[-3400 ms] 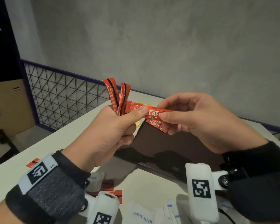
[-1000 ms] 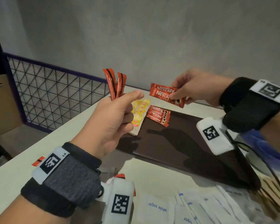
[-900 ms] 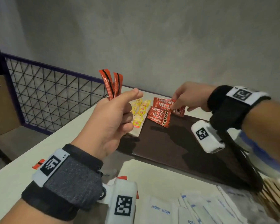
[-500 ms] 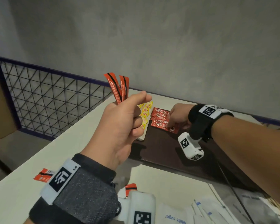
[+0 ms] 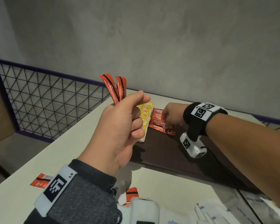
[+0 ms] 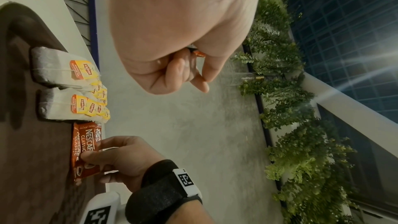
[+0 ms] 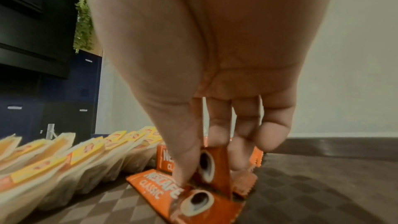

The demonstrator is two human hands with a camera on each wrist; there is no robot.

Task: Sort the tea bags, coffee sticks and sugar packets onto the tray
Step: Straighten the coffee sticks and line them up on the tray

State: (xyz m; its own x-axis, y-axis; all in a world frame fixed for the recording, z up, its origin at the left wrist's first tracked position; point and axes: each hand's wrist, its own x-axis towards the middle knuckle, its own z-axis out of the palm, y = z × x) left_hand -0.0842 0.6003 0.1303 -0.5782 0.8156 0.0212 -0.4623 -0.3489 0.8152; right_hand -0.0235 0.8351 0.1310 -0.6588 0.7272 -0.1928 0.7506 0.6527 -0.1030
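My left hand (image 5: 136, 107) is raised above the table and pinches two red coffee sticks (image 5: 118, 88) that stand upright; only their lower end (image 6: 199, 54) shows in the left wrist view. My right hand (image 5: 167, 122) is down on the dark brown tray (image 5: 168, 152) at its far left. Its thumb and fingers (image 7: 219, 135) pinch one coffee stick (image 7: 213, 164) on edge among the row of coffee sticks (image 5: 157, 117) lying there. A row of yellow-tagged tea bags (image 5: 145, 112) lies left of that row.
White sugar packets (image 5: 208, 214) lie on the white table (image 5: 71, 143) near its front edge. Loose coffee sticks lie at the left (image 5: 40, 181) and under my left wrist (image 5: 132, 193). A wire-mesh fence (image 5: 47, 102) runs along the table's left side.
My right hand took one coffee stick from my left hand, carried it over and lowered it onto the tray beside the other sticks. The left hand stayed raised with two sticks.
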